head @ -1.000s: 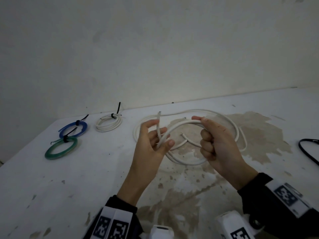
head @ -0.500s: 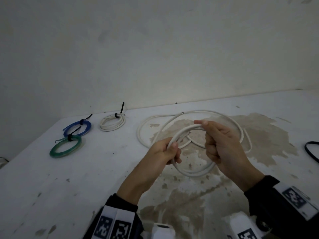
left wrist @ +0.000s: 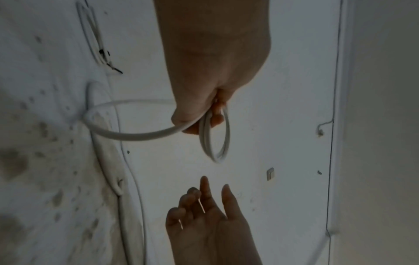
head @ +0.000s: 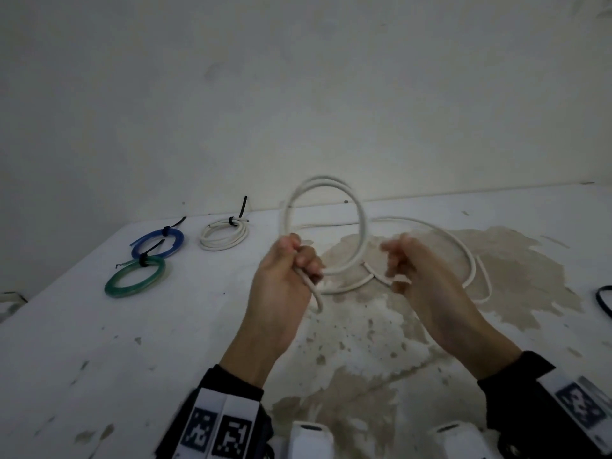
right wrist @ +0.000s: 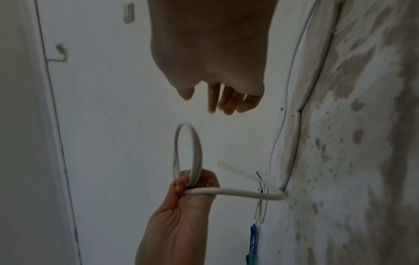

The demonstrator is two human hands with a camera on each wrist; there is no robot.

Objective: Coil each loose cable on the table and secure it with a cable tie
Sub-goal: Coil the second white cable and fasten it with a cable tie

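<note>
White cable (head: 326, 226), the loose one we are coiling, is now partly up off the table (head: 99, 342): where half a second ago both our hands were bending a single loop low over the stained patch (head: 496, 260), two turns now stand upright as a ring above our left hand, while the rest of the length lies slack on the tabletop behind and to the right. That tells us one more turn has just been laid in and handed over, so the coil is growing but much cable is left to gather. Along the back left of the table sit three finished coils, the white coil (head: 223, 234), the blue coil (head: 158, 243) and the green coil (head: 135, 277), each already cinched with a black tie, so we judge this to be a later cable in the job. A dark loop (head: 603, 301) peeks in at the right edge; we cannot tell what it is. Our left hand (head: 281, 286) has its fingers curled tight round the bottom of the ring, pinning the turns and the trailing run together. Our right hand (head: 427, 286) has let go, its fingers (left wrist: 205, 190) loosely spread and holding nothing, just beside the ring and likely bound for the slack.
</note>
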